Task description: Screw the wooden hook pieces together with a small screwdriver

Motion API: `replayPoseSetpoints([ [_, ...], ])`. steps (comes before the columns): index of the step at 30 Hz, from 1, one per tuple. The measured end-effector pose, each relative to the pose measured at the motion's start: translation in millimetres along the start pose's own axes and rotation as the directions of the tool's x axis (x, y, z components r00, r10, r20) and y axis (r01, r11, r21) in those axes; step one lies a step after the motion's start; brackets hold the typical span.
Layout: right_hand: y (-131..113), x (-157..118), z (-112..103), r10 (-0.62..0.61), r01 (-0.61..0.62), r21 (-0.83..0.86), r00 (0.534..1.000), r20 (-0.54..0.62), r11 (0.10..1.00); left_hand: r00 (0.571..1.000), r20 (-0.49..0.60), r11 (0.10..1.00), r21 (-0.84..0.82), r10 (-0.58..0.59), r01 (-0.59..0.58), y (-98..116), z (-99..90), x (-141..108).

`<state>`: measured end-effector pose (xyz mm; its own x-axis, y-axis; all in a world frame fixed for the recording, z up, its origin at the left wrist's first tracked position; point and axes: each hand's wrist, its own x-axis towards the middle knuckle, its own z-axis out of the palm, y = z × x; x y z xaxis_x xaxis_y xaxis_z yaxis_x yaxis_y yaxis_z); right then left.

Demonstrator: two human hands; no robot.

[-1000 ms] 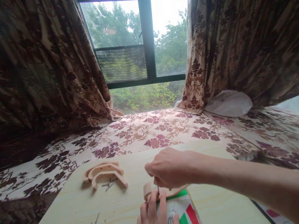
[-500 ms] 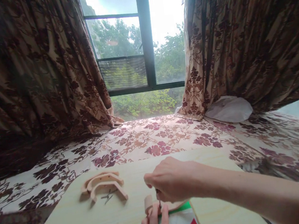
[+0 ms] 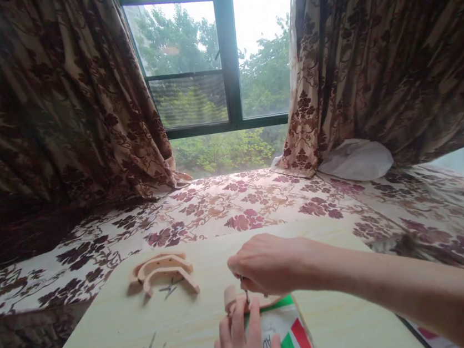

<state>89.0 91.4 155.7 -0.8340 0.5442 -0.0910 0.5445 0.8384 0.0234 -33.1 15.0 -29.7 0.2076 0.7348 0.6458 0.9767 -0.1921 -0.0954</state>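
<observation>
From the head camera I see my right hand (image 3: 267, 264) pinching a thin nail (image 3: 246, 294) that stands straight up on a small wood piece (image 3: 230, 297). My left hand (image 3: 243, 343) lies flat just below, fingers touching that wood. Both sit on a red-green-white box (image 3: 290, 340); I read "AD".

Floral curtains (image 3: 40, 106), window (image 3: 219, 58), white bag (image 3: 356, 160)
</observation>
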Motion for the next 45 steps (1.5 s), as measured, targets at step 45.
replayPoseSetpoints([
  [45, -1, 5, -8, 0.034, -0.033, -0.017, 0.999, 0.028, 0.999, 0.997, 0.026, 0.985, -0.159, -0.070, 0.073, 3, -5.8, 1],
])
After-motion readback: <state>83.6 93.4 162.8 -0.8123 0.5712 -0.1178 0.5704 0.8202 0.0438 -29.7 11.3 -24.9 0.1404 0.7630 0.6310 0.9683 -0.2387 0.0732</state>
